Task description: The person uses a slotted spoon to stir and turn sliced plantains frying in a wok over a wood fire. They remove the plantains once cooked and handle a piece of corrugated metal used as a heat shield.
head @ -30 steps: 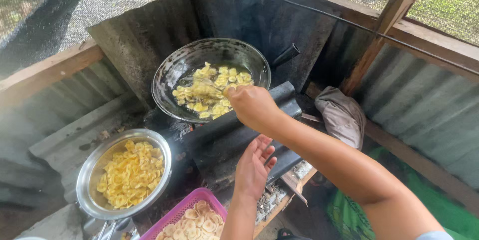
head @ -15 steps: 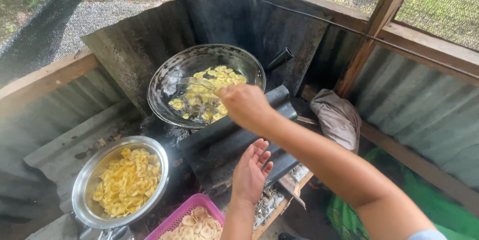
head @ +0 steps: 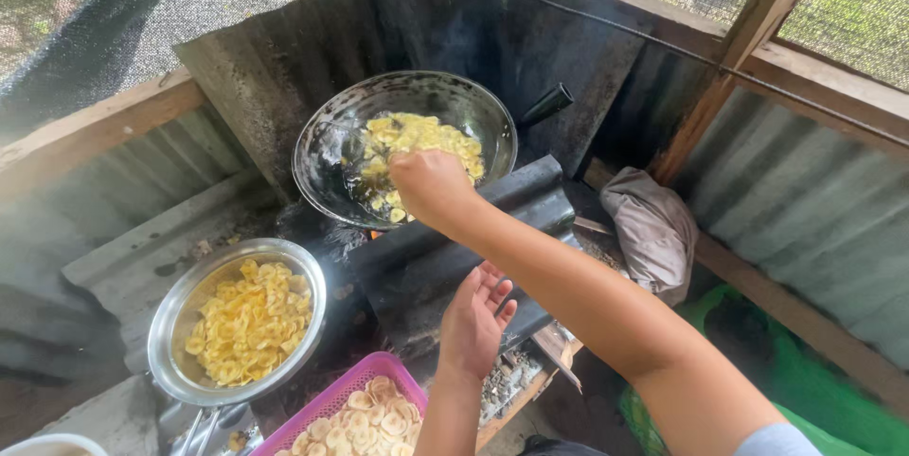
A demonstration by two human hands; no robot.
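My right hand (head: 431, 186) hovers over the near edge of a blackened wok (head: 322, 148), fingers curled shut and its back towards me; nothing shows in its grip. Yellow chip slices (head: 421, 139) fry in oil inside the wok. My left hand (head: 473, 319) is held lower, palm up with fingers apart and empty, above the dark stove top (head: 417, 267). Just left of that wrist is a pink basket (head: 374, 368) of pale raw slices.
A steel bowl (head: 170, 323) of fried yellow chips sits at the lower left. The wok's dark handle (head: 546, 104) points right. A grey cloth (head: 653, 229) lies on the right ledge. Corrugated metal sheets and wooden beams surround the stove. Green material (head: 833, 409) lies at the lower right.
My right hand has shifted slightly further in over the wok's near edge. My left hand stays open, palm up, in about the same spot. The view has tilted a little.
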